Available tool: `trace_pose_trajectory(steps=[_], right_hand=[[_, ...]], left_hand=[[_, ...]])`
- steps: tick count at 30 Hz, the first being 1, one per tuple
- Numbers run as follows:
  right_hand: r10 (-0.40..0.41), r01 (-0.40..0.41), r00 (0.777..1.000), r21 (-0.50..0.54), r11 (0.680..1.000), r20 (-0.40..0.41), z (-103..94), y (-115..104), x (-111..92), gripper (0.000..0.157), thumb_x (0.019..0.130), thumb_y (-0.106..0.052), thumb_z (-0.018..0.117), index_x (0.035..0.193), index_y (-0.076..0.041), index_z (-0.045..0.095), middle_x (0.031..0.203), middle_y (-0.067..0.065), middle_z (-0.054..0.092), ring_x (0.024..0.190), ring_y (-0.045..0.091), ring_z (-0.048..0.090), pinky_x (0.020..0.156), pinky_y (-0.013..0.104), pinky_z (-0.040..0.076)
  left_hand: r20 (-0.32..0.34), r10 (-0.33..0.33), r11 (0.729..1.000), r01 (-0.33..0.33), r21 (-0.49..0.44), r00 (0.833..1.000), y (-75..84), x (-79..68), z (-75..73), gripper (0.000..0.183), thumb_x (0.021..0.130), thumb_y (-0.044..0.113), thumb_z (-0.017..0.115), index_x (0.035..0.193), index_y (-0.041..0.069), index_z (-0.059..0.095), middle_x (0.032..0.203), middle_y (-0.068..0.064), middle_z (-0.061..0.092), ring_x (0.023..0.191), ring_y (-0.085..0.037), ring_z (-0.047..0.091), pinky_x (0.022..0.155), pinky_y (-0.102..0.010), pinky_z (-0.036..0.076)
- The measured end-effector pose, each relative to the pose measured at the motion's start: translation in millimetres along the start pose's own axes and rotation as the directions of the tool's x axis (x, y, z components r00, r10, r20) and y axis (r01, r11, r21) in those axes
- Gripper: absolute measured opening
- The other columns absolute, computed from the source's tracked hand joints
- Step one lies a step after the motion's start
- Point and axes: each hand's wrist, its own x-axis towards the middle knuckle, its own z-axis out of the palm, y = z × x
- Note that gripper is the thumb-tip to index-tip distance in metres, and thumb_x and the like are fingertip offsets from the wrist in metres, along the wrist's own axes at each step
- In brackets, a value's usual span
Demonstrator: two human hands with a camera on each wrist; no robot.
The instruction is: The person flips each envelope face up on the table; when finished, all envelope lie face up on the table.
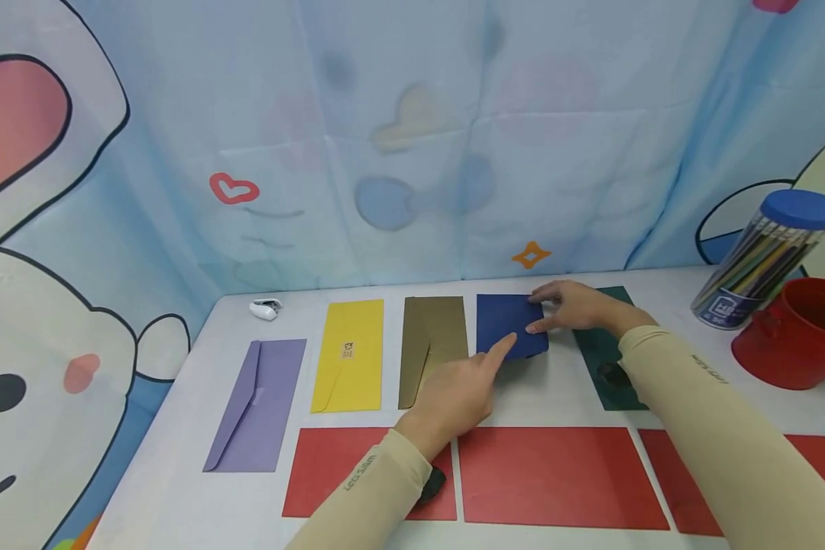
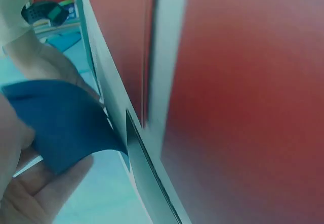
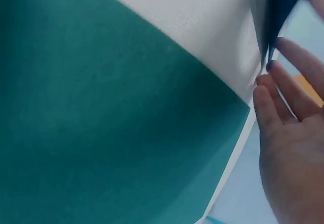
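A dark blue envelope (image 1: 498, 325) is at the middle right of the table, its near part bent up in the left wrist view. My left hand (image 1: 457, 393) pinches its near edge, one finger laid over the top and other fingers (image 2: 66, 183) beneath. At its right edge, my right hand (image 1: 577, 305) touches the paper with fingertips (image 3: 281, 82), the fingers fairly straight. Under the right forearm lies a dark green envelope (image 1: 601, 336). Left of the blue one lie a brown envelope (image 1: 435, 328), a yellow one (image 1: 354, 328) and a purple one (image 1: 275, 412).
Red paper rectangles (image 1: 557, 473) line the front, partly under both sleeves. A red mug (image 1: 770, 355) and a clear tub of pencils (image 1: 756, 267) with a blue lid stand at the right. A small white object (image 1: 266, 308) lies at the back left, before a printed curtain (image 1: 419, 76).
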Motion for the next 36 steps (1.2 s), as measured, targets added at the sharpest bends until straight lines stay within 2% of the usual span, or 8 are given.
trace_pose_trajectory(steps=[3, 7, 11, 13, 15, 22, 31, 36], right_hand=[[0.011, -0.008, 1.0, 0.104, 0.995, -0.025, -2.7, 1.0, -1.8, 0.073, 0.093, -0.051, 0.068, 0.141, 0.002, 0.055, 0.152, 0.03, 0.037, 0.135, 0.053, 0.037, 0.104, 0.067, 0.034], [0.011, 0.02, 0.997, 0.37, 0.929, -0.082, -11.5, -3.4, -5.6, 0.07, 0.098, -0.047, 0.062, 0.151, -0.006, 0.042, 0.161, 0.024, 0.023, 0.145, 0.047, 0.023, 0.11, 0.066, 0.024], [0.003, 0.09, 0.985, 0.523, 0.848, -0.175, -17.2, -13.9, -2.7, 0.07, 0.094, -0.037, 0.073, 0.148, -0.009, 0.039, 0.156, 0.017, 0.032, 0.141, 0.039, 0.034, 0.11, 0.059, 0.031], [-0.011, 0.12, 0.978, 0.52, 0.846, -0.207, -18.0, -19.6, 0.1, 0.068, 0.092, -0.036, 0.076, 0.144, -0.008, 0.043, 0.151, 0.015, 0.04, 0.135, 0.038, 0.042, 0.104, 0.058, 0.038], [-0.033, 0.146, 0.973, 0.5, 0.854, -0.227, -17.7, -22.5, 2.3, 0.063, 0.09, -0.034, 0.078, 0.139, -0.007, 0.048, 0.149, 0.012, 0.043, 0.133, 0.036, 0.044, 0.102, 0.057, 0.04], [-0.001, 0.104, 0.978, 0.48, 0.871, -0.21, -19.5, -25.2, 3.0, 0.073, 0.083, -0.036, 0.084, 0.137, -0.006, 0.044, 0.151, 0.012, 0.043, 0.12, 0.035, 0.051, 0.098, 0.056, 0.043], [-0.003, 0.079, 0.975, 0.335, 0.939, -0.22, -23.3, -26.2, 6.2, 0.082, 0.078, -0.039, 0.088, 0.143, -0.008, 0.049, 0.15, 0.018, 0.041, 0.13, 0.039, 0.043, 0.101, 0.059, 0.039], [-0.023, 0.07, 0.981, 0.237, 0.969, -0.194, -22.1, -29.2, 11.8, 0.084, 0.077, -0.038, 0.089, 0.146, -0.01, 0.05, 0.148, 0.024, 0.041, 0.132, 0.043, 0.041, 0.1, 0.062, 0.04]], left_hand=[[-0.159, -0.011, 1.0, 0.01, -0.005, 0.987, -8.3, -4.4, -3.3, 0.058, 0.092, 0.003, 0.063, 0.148, 0.008, 0.046, 0.087, -0.001, 0.069, 0.056, -0.006, 0.058, 0.047, -0.012, 0.04], [-0.369, -0.172, 0.959, 0.069, -0.274, 0.914, -19.5, -7.5, -10.0, 0.039, 0.096, -0.002, 0.057, 0.135, 0.002, 0.055, 0.109, -0.01, 0.072, 0.087, -0.016, 0.072, 0.07, -0.021, 0.056], [-0.325, -0.441, 0.691, 0.085, -0.717, 0.837, -24.9, -10.1, -18.0, 0.037, 0.099, 0.003, 0.051, 0.136, 0.002, 0.052, 0.106, -0.009, 0.07, 0.063, -0.012, 0.064, 0.058, -0.024, 0.052], [-0.235, -0.493, 0.56, 0.099, -0.822, 0.838, -27.3, -12.6, -20.0, 0.05, 0.095, 0.005, 0.053, 0.144, 0.008, 0.045, 0.094, -0.005, 0.068, 0.053, -0.009, 0.055, 0.051, -0.024, 0.044], [-0.153, -0.485, 0.485, 0.119, -0.866, 0.861, -30.6, -15.5, -21.1, 0.066, 0.089, 0.006, 0.056, 0.151, 0.019, 0.037, 0.084, -0.002, 0.065, 0.054, -0.01, 0.055, 0.053, -0.026, 0.045], [-0.014, -0.394, 0.426, 0.169, -0.889, 0.919, -42.5, -23.2, -21.0, 0.067, 0.088, 0.004, 0.069, 0.148, 0.021, 0.046, 0.1, -0.002, 0.067, 0.072, -0.016, 0.071, 0.066, -0.03, 0.056], [0.143, -0.386, 0.31, 0.274, -0.91, 0.912, -40.6, -23.3, -15.9, 0.054, 0.085, 0.004, 0.077, 0.135, 0.013, 0.057, 0.09, -0.001, 0.071, 0.08, -0.013, 0.072, 0.076, -0.029, 0.056], [0.228, -0.39, 0.317, 0.362, -0.876, 0.892, -33.1, -18.9, -8.4, 0.053, 0.086, 0.006, 0.079, 0.134, 0.012, 0.058, 0.085, 0.002, 0.073, 0.079, -0.01, 0.072, 0.071, -0.026, 0.055]])
